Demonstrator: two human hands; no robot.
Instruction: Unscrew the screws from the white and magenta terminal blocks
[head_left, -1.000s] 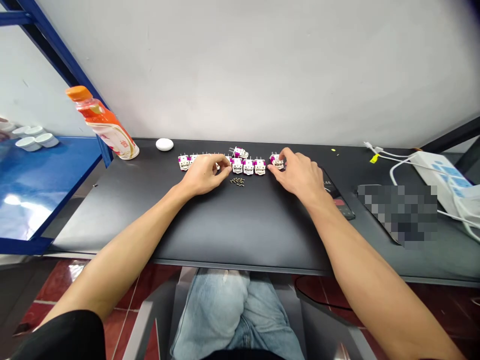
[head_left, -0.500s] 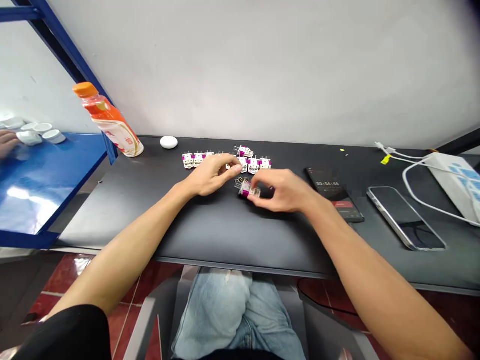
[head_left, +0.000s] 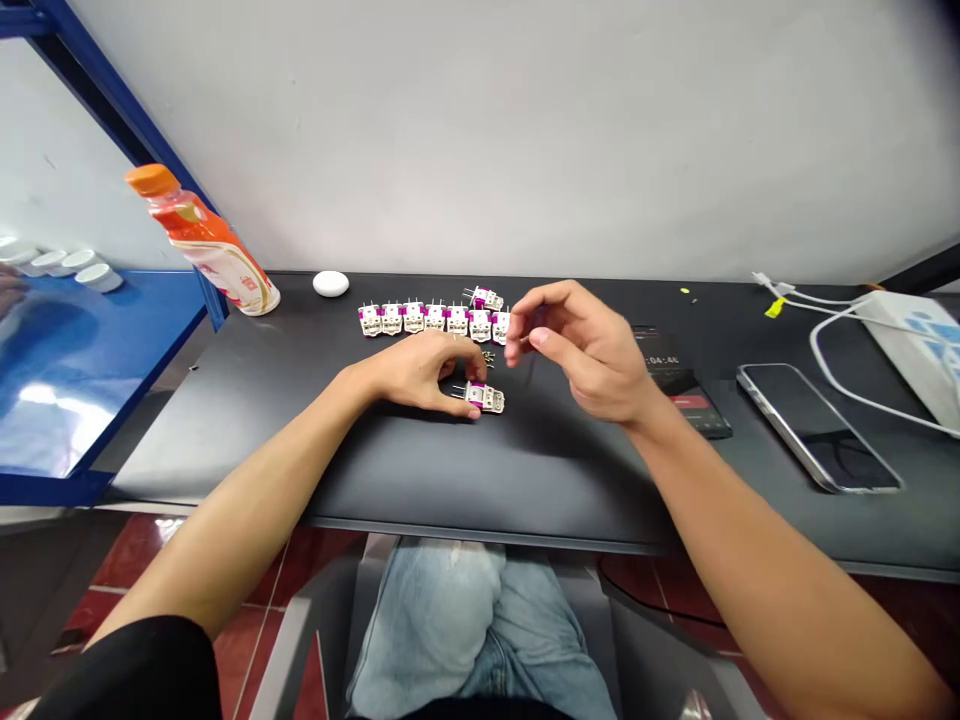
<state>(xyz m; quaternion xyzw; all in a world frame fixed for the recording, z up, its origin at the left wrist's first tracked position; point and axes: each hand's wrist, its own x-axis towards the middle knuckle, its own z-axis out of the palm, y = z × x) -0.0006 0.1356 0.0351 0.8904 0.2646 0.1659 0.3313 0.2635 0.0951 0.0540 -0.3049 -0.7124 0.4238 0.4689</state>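
A small white-and-purple plug-like part with metal pins [head_left: 489, 399] lies on the dark table, its pins pointing left. My left hand [head_left: 427, 372] pinches it between thumb and fingers at its purple band. Raised to the right of it is my right hand [head_left: 589, 355], fingers curved and apart from the thumb, with nothing visible in it. Between the hands sits a little heap of tiny brass-coloured pieces [head_left: 489, 358], partly hidden by the left fingers. Behind them runs a row of several like parts [head_left: 413, 317], its right end covered by my right hand. One more part [head_left: 487, 299] lies behind the row.
An orange-capped bottle [head_left: 217, 250] and a white oval object [head_left: 331, 284] stand at the back left. On the right are a dark phone showing a timer [head_left: 694, 402], a second phone [head_left: 821, 430], and a white box [head_left: 911, 345] with cables. A blue table [head_left: 150, 330] adjoins left.
The pinned part has passed from my right hand to my left, shifting slightly left and nearer. My right hand has let go, lifted and opened.
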